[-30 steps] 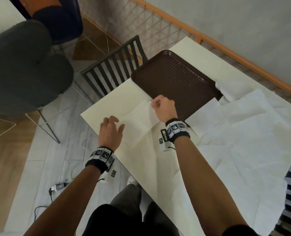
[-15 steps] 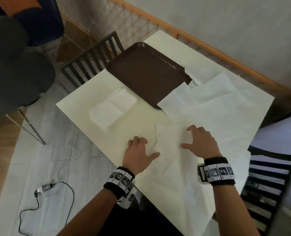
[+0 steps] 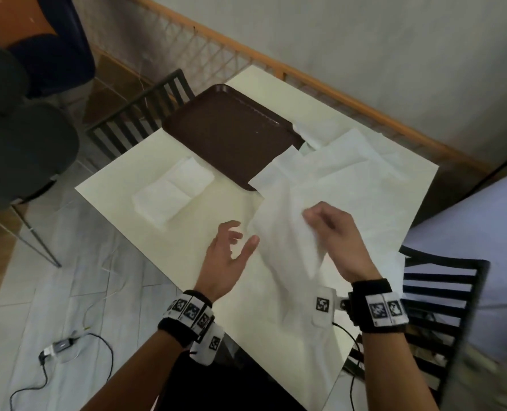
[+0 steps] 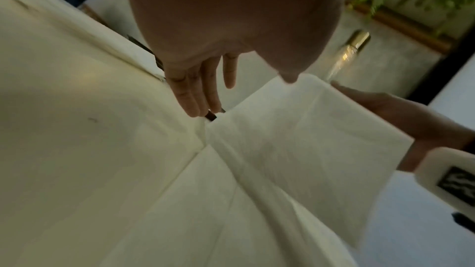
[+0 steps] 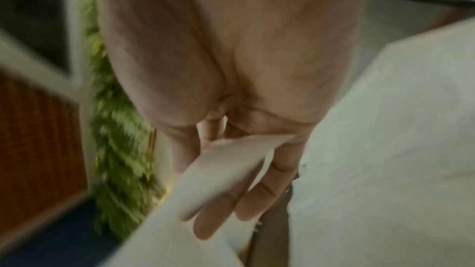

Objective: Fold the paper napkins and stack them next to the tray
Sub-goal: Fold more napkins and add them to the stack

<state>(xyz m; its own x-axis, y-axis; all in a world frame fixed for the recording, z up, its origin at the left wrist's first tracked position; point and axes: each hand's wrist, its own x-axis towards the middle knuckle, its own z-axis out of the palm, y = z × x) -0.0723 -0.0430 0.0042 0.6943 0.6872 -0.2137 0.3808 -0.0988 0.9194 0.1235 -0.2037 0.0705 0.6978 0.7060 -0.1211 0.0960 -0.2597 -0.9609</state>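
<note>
A brown tray [image 3: 228, 132] lies at the table's far left corner. Left of it rests a folded white napkin [image 3: 173, 191]. My right hand [image 3: 326, 229] pinches an unfolded white napkin [image 3: 284, 229] and lifts it off the table; the sheet [image 4: 308, 141] hangs crumpled below the hand. In the right wrist view the napkin [image 5: 218, 172] crosses my fingers [image 5: 246, 196]. My left hand [image 3: 231, 247] hovers open just left of the lifted sheet, fingers spread [image 4: 203, 96], holding nothing. More unfolded napkins [image 3: 359, 173] overlap to the right of the tray.
The cream table [image 3: 145, 173] has a dark slatted chair [image 3: 139, 117] at its far left and another [image 3: 436, 307] at the near right. A wooden railing [image 3: 305, 75] runs behind. A cable and adapter [image 3: 59, 348] lie on the floor.
The folded napkin was left beside the tray. Both hands moved right to the loose pile, pressed flat on it, and now my right hand has lifted one sheet while the left has come off the table.
</note>
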